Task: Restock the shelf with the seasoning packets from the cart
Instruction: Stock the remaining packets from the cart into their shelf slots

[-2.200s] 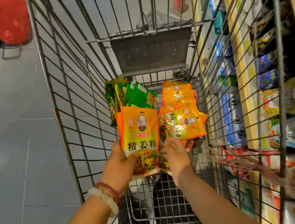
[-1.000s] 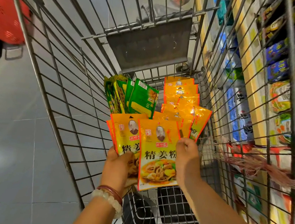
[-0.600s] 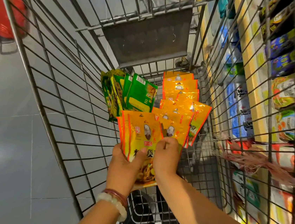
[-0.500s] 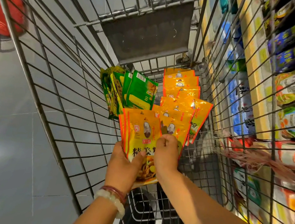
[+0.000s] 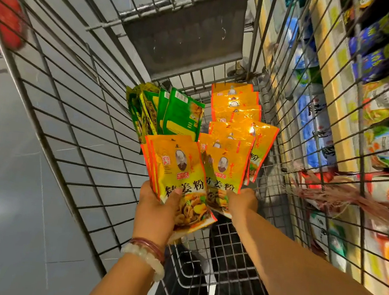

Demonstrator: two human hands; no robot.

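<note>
Inside the grey wire shopping cart (image 5: 75,119), the left hand (image 5: 157,213) grasps a small fanned stack of glossy yellow-orange seasoning packets (image 5: 180,179), thumb pressed across the front face and the fingers hidden behind. Judging by that grip, the stack is being built up so that several packets can go to the shelf in one trip. The right hand (image 5: 242,201), just right of the stack, pinches the lower edge of another yellow-orange packet (image 5: 222,172), seemingly lifting it off the overlapping row of matching packets (image 5: 234,118) that lies along the cart's floor towards its far end. Left of that row, a bundle of green foil packets (image 5: 166,112) leans against the cart's side.

The right hand's fingers are covered by the packet, so its hold can only be inferred. How many packets the left stack contains is unclear. The yellow store shelf (image 5: 335,95) beyond the cart's right wall is blurred and barred by the wires; its goods cannot be identified.
</note>
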